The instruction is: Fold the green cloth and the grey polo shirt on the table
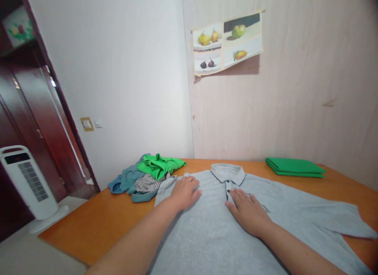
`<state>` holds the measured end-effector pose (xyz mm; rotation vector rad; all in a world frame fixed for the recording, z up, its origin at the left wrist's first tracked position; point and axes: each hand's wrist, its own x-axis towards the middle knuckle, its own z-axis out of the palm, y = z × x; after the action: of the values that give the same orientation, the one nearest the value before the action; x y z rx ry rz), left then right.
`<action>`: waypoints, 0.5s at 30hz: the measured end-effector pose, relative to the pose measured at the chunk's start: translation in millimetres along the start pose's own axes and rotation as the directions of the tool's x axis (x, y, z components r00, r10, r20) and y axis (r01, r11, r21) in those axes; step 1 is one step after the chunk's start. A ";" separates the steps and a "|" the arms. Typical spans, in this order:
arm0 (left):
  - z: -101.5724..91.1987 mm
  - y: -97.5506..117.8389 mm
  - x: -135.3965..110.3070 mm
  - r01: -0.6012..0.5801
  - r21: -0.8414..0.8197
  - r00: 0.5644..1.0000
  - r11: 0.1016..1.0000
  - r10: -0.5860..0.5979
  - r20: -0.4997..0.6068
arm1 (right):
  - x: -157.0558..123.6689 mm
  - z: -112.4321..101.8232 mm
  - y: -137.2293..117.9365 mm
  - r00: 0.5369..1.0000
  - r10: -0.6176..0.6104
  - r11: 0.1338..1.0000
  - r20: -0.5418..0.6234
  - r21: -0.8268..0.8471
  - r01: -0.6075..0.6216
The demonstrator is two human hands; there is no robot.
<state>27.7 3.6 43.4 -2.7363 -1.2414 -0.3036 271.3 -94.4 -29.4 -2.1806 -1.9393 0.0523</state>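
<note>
A light grey polo shirt (212,227) lies spread front side up on the table, its collar toward the wall. The sleeve on the right reaches out over the tabletop, while the one on the left is bunched near the clothes pile. My left hand (185,191) rests on the shirt's left shoulder area, fingers stretched out. Flat on the chest beside the buttoned placket is my right hand (246,212), with its fingers extended. Neither hand grips the cloth. The shirt's lower hem is out of view.
A heap of crumpled clothes (130,179), with a bright green garment (159,164) on top, sits at the table's back left. At the back right is a folded green cloth (295,167). The orange-brown table (112,223) meets the wall. A white heater (32,184) stands left of it.
</note>
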 end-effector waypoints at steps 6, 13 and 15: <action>6.6 -8.4 23.6 0.276 0.104 0.954 0.956 -0.285 0.090 | -2.0 -3.7 -3.2 1.000 0.010 1.000 0.013 0.006 -0.010; 7.0 -15.6 80.7 0.336 0.043 0.940 0.941 -0.337 0.049 | -4.8 -8.2 -7.2 0.999 0.027 1.000 0.017 0.011 -0.027; 10.9 -15.9 97.7 0.347 0.008 0.936 0.938 -0.347 0.059 | -5.8 -10.0 -8.2 0.999 0.024 1.000 0.021 0.012 -0.025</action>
<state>80.1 87.5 55.8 -2.5315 -1.7429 -0.2568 264.3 -100.7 -18.8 -2.2046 -1.9180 0.0913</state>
